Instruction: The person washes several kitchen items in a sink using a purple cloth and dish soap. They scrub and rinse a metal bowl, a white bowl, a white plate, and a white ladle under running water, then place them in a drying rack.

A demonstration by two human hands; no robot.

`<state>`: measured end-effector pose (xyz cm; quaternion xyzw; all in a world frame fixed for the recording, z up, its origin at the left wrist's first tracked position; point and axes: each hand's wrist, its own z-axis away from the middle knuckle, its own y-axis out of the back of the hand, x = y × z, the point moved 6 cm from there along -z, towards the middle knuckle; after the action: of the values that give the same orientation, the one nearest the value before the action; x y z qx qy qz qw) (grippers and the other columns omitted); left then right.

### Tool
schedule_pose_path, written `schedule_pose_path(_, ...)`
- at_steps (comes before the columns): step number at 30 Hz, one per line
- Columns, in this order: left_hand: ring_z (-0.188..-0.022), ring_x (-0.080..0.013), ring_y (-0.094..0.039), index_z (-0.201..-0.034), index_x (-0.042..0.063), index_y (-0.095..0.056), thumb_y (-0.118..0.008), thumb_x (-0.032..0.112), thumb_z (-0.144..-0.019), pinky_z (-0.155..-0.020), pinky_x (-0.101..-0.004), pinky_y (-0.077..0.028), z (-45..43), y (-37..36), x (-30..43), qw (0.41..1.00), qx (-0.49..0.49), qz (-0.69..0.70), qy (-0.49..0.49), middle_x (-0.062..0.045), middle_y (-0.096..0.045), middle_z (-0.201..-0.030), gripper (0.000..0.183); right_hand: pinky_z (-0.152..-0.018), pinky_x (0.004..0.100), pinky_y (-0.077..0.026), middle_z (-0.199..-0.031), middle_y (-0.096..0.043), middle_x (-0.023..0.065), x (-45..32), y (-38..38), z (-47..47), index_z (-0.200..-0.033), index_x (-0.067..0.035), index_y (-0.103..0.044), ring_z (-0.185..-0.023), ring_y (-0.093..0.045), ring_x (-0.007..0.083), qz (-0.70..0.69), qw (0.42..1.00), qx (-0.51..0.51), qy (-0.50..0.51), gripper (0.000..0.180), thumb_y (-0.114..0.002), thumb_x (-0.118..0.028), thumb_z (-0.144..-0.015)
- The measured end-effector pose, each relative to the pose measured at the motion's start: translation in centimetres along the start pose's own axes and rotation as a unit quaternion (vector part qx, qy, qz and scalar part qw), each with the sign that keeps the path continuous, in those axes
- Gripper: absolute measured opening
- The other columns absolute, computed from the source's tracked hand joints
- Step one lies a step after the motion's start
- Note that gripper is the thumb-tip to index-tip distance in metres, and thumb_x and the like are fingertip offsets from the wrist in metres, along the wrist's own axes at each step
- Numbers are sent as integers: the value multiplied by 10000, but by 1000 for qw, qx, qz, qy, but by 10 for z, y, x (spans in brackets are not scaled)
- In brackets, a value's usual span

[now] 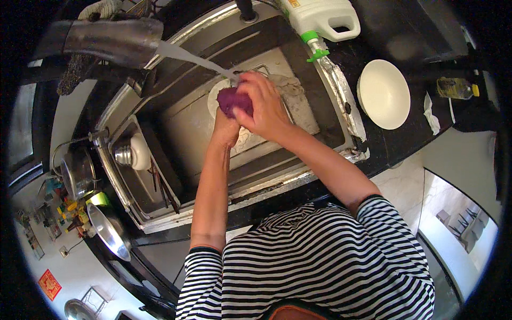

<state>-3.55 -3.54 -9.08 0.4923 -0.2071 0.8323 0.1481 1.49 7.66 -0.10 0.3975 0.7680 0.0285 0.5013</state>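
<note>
Over the sink basin (pixel 180 120), both hands hold a dark purple cloth or scrubbing pad (pixel 234 102), bunched up. My left hand (pixel 227 126) grips it from below, partly hidden behind it. My right hand (pixel 260 102) presses on its upper right side with curved fingers. Water (pixel 196 60) runs from the wide faucet (pixel 116 42) at the upper left onto the right fingers and the cloth. A pale round dish (pixel 214 100) shows behind the left hand, mostly covered. A greyish, crumpled cloth-like thing (pixel 294 90) lies to the right in the basin.
A white bowl (pixel 384 95) and a white jug (pixel 326 18) with a green pump stand on the right counter. An oil bottle (pixel 456 88) lies farther right. The left side basket (pixel 154 188) holds a white container (pixel 139 152) and chopsticks. A metal basin (pixel 109 232) leans at the lower left.
</note>
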Motion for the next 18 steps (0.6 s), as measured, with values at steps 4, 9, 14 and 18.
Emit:
schedule_pose_path(4,-849,-115,-566,-1058,6,-568,-666,30,-752,-763,-263,-463,15,-14,14,992,-87,-83,-40,-33,-600,-982,322,-697,367,-481,-853,-612,109,79,-29,-32,-934,-72,-616,-772,-594,304,-36,965,-45,-256,267,-567,-295,-796)
schedule_pose_path(9,-903,-124,-568,-1078,5,-551,-659,6,-743,-812,-271,-448,27,-15,38,994,-47,-13,-102,-46,-604,-1012,352,-754,366,-480,-903,-631,107,117,-58,-25,-1025,-31,-578,-811,-605,255,-442,764,-150,-446,442,-609,-401,-786)
schedule_pose_path(14,-897,-157,-586,-1067,5,-528,-517,-86,-730,-804,-292,-463,10,1,11,997,10,54,-48,-51,-601,-1011,349,-874,405,-434,-1170,-470,231,37,-32,-2,-1193,17,-405,-1051,-516,332,0,991,-21,-130,790,-748,-433,-642)
schedule_pose_path(18,-929,-169,-584,-1081,17,-528,-556,-53,-768,-852,-303,-453,18,-9,14,980,16,188,-70,-63,-605,-1030,322,-861,348,-442,-1137,-529,194,84,-45,-18,-1174,11,-439,-1034,-543,279,-254,897,-150,-329,692,-713,-408,-697)
